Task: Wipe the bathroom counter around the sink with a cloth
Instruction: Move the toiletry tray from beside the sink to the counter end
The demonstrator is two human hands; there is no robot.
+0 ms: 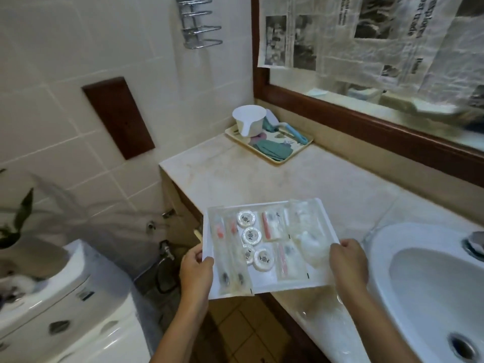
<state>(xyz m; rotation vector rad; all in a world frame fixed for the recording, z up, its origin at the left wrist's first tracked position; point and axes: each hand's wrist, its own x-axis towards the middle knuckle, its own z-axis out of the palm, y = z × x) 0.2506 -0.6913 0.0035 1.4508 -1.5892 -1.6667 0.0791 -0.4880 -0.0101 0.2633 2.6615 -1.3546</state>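
Counter (235, 179) — left grip (196, 271), right grip (348, 260) hold toiletry tray (264, 283); cloth (279, 150) well beyond.

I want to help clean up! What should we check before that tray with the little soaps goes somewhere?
1. Grip: left hand and right hand each hold a side of the white tray: ok.
2. Load: round soaps and packets lie inside the tray: ok.
3. Room to set it down: bare counter shows behind it: ok.
4. Counter ready for wiping: a beige tray with a white cup stands in the far corner: not ok.
5. Cloth ready: neither hand holds one; something teal lies in the beige tray: cannot tell.
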